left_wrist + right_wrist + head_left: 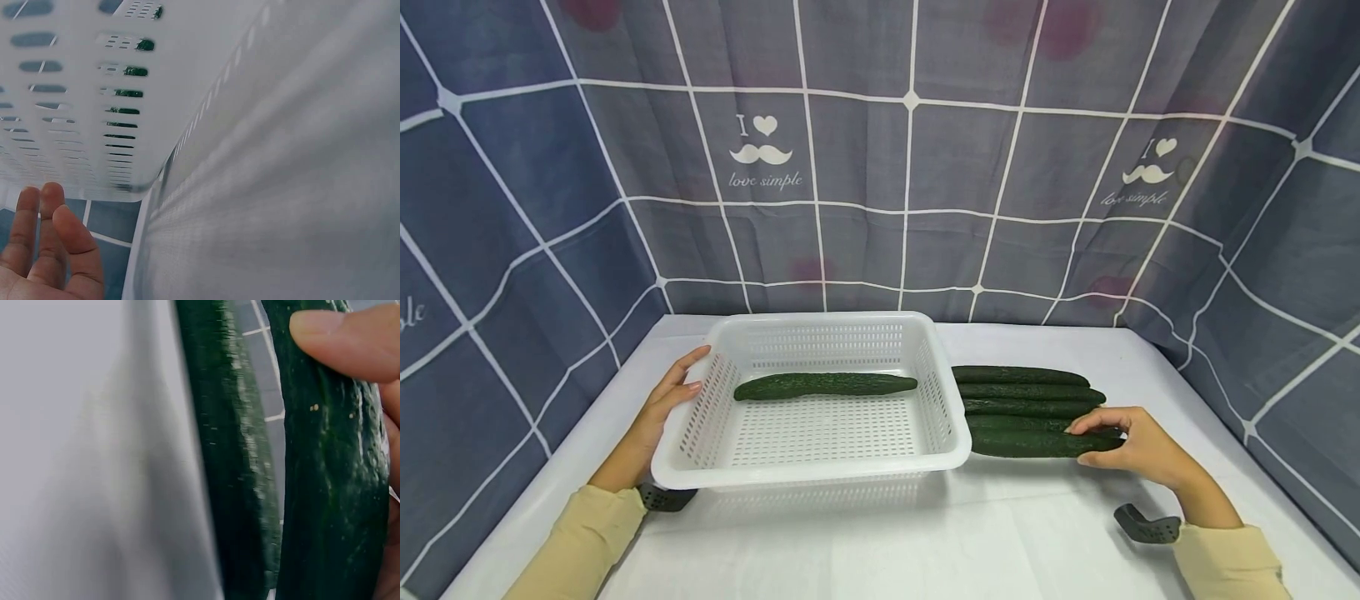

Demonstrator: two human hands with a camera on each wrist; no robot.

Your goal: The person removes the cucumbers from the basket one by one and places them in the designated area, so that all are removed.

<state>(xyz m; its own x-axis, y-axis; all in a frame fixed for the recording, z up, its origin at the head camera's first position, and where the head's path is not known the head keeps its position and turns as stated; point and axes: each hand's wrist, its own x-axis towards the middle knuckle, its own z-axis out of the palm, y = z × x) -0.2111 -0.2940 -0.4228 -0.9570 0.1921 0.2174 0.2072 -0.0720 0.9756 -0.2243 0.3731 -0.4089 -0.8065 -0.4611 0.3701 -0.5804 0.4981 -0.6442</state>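
Note:
A white perforated plastic basket [820, 479] stands left of centre with one dark green cucumber [826, 384] lying lengthwise inside it. My left hand [658, 412] is at the basket's left side, fingers extended along the outer wall and fingertips right at the rim. In the left wrist view, the fingers [51, 237] show beside the slotted wall. Right of the basket, several cucumbers [1026, 392] lie side by side. My right hand [1138, 446] grips the right end of the nearest cucumber [1022, 443]. In the right wrist view, the thumb [347, 344] presses on this cucumber, the other fingers partly hidden behind it.
A white cloth [1000, 525] covers the table. Grey-blue checked curtains [865, 158] hang behind it and on both sides. The left ends of the loose cucumbers lie close to the basket's right rim. Both wrists wear dark bands [1146, 525].

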